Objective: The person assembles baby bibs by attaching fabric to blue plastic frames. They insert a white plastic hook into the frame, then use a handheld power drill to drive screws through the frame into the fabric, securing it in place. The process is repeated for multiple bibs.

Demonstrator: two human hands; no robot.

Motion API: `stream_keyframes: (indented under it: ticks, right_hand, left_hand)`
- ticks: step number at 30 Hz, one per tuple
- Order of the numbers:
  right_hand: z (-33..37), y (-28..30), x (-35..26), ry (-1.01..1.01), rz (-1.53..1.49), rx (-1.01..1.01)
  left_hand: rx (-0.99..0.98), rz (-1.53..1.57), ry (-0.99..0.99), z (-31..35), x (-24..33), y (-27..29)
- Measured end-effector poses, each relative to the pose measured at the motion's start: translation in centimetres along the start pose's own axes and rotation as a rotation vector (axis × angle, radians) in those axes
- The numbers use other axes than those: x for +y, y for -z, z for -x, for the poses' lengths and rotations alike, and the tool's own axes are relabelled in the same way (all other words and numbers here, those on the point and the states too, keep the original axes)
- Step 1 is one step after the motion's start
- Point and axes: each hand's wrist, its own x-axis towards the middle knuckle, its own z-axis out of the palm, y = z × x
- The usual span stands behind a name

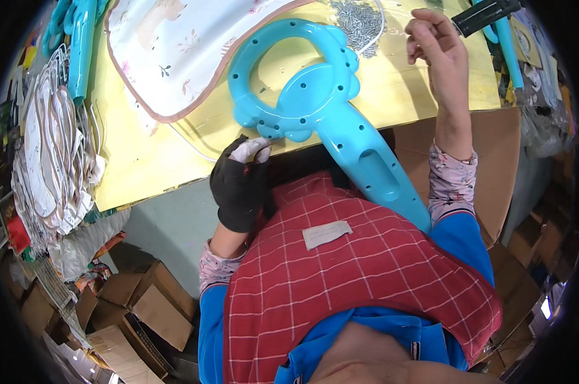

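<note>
A glossy turquoise plastic shell [308, 89], with a ring-shaped head, a scalloped edge and a long handle, lies on the yellow-covered table [417, 89]. Its handle slants over the front edge toward my red checked apron. My left hand [241, 179], in a black glove with white-wrapped fingertips, is closed at the ring's near rim. My right hand [436, 51], bare, is raised at the upper right with fingers curled together; anything between them is too small to see. Just beside its knuckles is a black cylindrical tool [488, 16], apparently outside the grip.
A pile of small screws [356, 25] sits behind the ring. A white flower-printed piece with brown edging [168, 57] covers the table's left. Stacked edged pieces [52, 153] hang at the far left, near more turquoise parts [81, 51]. Cardboard boxes [161, 313] stand below.
</note>
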Motion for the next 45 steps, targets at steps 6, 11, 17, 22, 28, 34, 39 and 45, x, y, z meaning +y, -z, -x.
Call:
stream_keyframes:
  ticks: [6, 11, 17, 22, 28, 34, 39, 45]
  right_hand:
    - [-0.3, 0.0, -2.0, 0.001, 0.013, 0.187]
    - [-3.5, 5.7, 1.6, 0.448, 0.298, 0.657]
    - [-7.7, 7.5, 1.5, 0.086, 0.118, 0.647]
    - [-6.7, 8.1, 4.2, 0.227, -0.094, 0.523]
    - [-2.7, 2.3, -1.4, 0.297, -0.111, 0.248]
    - [-1.6, -1.5, -1.5, 0.344, -0.427, -0.074]
    - [-1.3, -2.7, -2.5, 0.275, -0.356, -0.081]
    - [-0.9, -3.4, -2.9, 0.231, -0.280, -0.065]
  left_hand:
    - [-0.115, -0.185, -0.206, -0.6, -0.9, -0.1]
    - [-0.117, -0.488, -0.202, -0.8, 0.0, 0.1]
    - [-0.399, -0.117, -0.584, -3.4, 2.6, -5.6]
    - [-0.345, -0.064, -0.800, -6.3, 3.8, -10.0]
    - [-0.434, -0.019, -0.816, -6.6, 3.5, -9.9]
    - [-0.513, 0.038, -0.758, -6.7, 3.7, -9.6]
    - [-0.509, 0.027, -0.748, -6.6, 3.7, -9.5]
    - [-0.511, -0.010, -0.788, -6.7, 3.5, -9.4]
